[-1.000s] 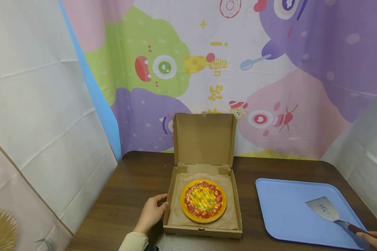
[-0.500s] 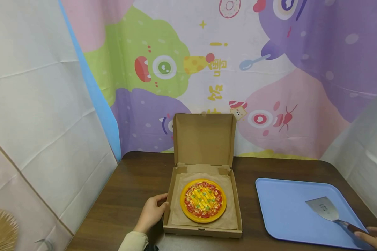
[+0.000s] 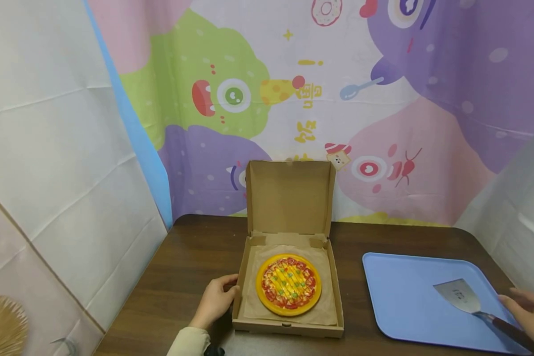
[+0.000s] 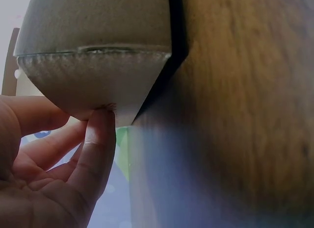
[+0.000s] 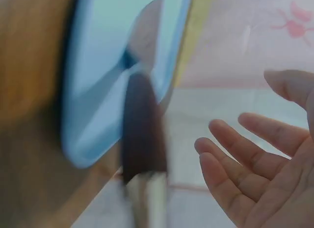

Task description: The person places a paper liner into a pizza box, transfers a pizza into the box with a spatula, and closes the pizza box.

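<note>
My left hand [image 3: 215,300] touches the left wall of an open cardboard pizza box [image 3: 288,330]. In the left wrist view a fingertip meets the outside of the box wall [image 4: 113,88]. Inside the box, a toy-like pizza [image 3: 288,285] with a yellow rim lies on brown paper [image 3: 324,277]. On the right, a pizza spatula [image 3: 458,295] lies with its metal blade on a blue tray [image 3: 405,296], its dark handle crossing the tray's near right corner. My right hand [image 3: 528,316] is beside that handle. In the right wrist view its fingers are spread and apart from the handle [image 5: 142,125].
The box lid [image 3: 289,198] stands up at the back, close to a cartoon-printed curtain [image 3: 320,118]. Everything sits on a dark wooden table [image 3: 200,247]. At the lower left is a straw-coloured, fan-like thing [image 3: 2,324].
My right hand has let go of the spatula handle and shifted slightly up, its fingers now off it. The spatula stays in place on the tray. My left hand and the box have not moved.
</note>
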### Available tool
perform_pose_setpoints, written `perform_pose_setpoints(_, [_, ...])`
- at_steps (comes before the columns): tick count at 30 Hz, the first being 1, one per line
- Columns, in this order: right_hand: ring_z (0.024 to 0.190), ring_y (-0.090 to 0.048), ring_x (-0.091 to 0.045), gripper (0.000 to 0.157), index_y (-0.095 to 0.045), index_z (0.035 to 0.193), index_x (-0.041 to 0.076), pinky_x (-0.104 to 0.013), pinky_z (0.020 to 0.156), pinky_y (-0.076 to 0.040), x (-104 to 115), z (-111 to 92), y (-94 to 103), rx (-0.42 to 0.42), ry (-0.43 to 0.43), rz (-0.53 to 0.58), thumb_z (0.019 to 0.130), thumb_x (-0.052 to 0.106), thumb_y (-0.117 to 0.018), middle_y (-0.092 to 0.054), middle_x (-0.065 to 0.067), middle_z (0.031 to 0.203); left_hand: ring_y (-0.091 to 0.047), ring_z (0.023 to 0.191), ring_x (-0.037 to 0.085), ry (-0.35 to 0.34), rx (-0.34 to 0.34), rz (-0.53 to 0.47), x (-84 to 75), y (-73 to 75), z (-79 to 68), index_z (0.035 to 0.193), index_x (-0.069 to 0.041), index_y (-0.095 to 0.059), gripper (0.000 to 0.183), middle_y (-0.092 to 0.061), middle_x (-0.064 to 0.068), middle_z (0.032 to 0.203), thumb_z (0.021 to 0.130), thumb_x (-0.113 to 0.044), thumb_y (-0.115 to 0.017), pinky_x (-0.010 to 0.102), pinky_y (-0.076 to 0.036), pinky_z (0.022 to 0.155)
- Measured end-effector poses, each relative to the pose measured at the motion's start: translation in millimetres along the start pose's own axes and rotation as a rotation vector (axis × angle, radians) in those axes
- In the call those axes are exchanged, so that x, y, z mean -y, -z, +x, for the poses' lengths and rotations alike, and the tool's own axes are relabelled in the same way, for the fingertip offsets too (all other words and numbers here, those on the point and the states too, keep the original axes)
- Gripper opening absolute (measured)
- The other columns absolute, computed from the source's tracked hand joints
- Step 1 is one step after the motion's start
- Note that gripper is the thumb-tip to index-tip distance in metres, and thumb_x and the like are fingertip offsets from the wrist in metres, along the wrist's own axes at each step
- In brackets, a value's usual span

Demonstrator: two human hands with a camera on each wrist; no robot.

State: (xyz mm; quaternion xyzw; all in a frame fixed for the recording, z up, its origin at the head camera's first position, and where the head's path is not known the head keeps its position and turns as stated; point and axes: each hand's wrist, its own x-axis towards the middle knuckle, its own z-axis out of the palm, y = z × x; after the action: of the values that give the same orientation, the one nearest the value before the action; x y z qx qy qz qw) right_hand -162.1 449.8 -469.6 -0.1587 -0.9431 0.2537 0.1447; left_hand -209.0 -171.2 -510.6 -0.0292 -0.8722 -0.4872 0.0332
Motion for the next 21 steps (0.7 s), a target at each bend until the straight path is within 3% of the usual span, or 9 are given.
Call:
perform_pose_setpoints(5, [0.098,-0.055,-0.061,0.061,-0.047,0.123,-0.022,-0.061,0.071,-0.049,35,8,6.1,0.085,0.08,-0.069,0.099,0.034,-0.053,-0.053,-0.047,0.114,-0.069,0.09,0.025,0.008,0.006,-0.001,-0.8,1.1,0.3,0.119,0.008,-0.065,0.032,-0.072,0.021,0.105,0.088,-0.002,-0.062,0.034,-0.057,0.076])
perform_pose_setpoints(11, [0.105,-0.055,-0.057,0.061,-0.044,0.138,-0.011,-0.059,0.071,-0.046,76,13,-4.0,0.158,0.218,-0.014,0.102,0.038,-0.045,-0.057,-0.039,0.122,-0.069,0.092,0.026,0.017,0.011,-0.002,-0.2,2.3,2.0,0.118,0.009,-0.065,0.033,-0.072,0.021,0.105,0.088,-0.003,-0.063,0.036,-0.057,0.078])
perform_pose_setpoints(16, [0.116,-0.049,-0.057,0.067,-0.031,0.148,-0.007,-0.062,0.08,-0.046,112,14,-19.8,0.287,0.239,0.068,0.105,0.044,-0.034,-0.049,-0.038,0.133,-0.069,0.094,0.027,0.028,0.016,0.002,1.6,2.9,5.5,0.119,0.009,-0.065,0.034,-0.071,0.02,0.108,0.089,-0.005,-0.064,0.038,-0.057,0.08])
perform_pose_setpoints(21, [0.124,-0.042,-0.059,0.07,-0.025,0.152,-0.003,-0.068,0.088,-0.042,143,17,-39.7,0.341,0.257,0.159,0.105,0.048,-0.03,-0.04,-0.039,0.142,-0.068,0.098,0.031,0.009,-0.003,0.032,-0.9,8.4,12.2,0.122,0.009,-0.062,0.037,-0.07,0.021,0.112,0.091,-0.01,-0.063,0.044,-0.055,0.087])
